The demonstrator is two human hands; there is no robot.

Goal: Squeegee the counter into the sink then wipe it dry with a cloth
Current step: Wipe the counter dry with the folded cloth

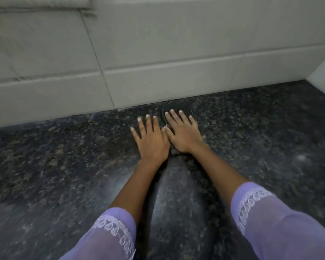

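The bench (64, 166) is a dark speckled stone slab that fills the lower half of the head view, with a smoother, glossier streak running down its middle between the two forearms. Under the right hand (183, 135), near the back edge of the bench, lies a dark flat thing whose thin outline shows just past the fingertips; it is too dark and blurred to tell whether it is a cloth (176, 112) or something else. The right hand lies flat on it, palm down, its fingers (174, 118) spread and straight, gripping nothing. The left hand (151, 140) lies just beside it, also flat and palm down on the stone, fingers splayed open and holding nothing; the two thumbs touch or nearly touch. Both forearms reach forward from lilac sleeves (278, 222) with white lace trim at the cuffs. Behind the hands a wall of pale grey tiles (158, 53) rises from the bench's back edge, and at the far right a second pale wall meets it in a corner.
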